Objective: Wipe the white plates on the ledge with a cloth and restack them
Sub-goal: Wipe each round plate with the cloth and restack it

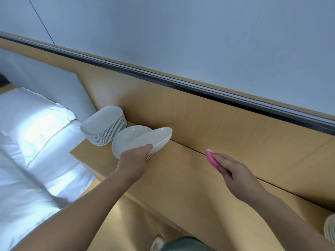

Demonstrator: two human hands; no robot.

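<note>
Head view is showing a pale wooden ledge (181, 178) running diagonally along a matching wood wall panel (208, 113). A dark rail (163, 78) is capping the panel, and a plain grey-white wall (199, 33) is rising behind it. A bed (27, 178) with white sheets and a pillow (32, 116) is lying to the left, against a grey padded headboard (50, 84).

A stack (104, 126) of smooth white rounded-oblong plates is sitting at the ledge's far left end. Just beside it, nearer the person, a round white plate (125, 140) is lying flat on the ledge.

The left hand (134, 158) is gripping the near rim of an oval plate (154, 139), thumb on top, and is holding it tilted over the round plate. Further plate edges are showing beneath it; their number cannot be told.

The right hand (233, 171) is reaching over the ledge well apart from the plates. Its fingers are lying nearly straight over a folded pink cloth (211, 158) at the fingertips. The thumb is hidden, so whether the hand is pinching the cloth or only pressing on it cannot be told.

Another pale pile (330, 230) is showing at the right edge, cut off by the frame.
</note>
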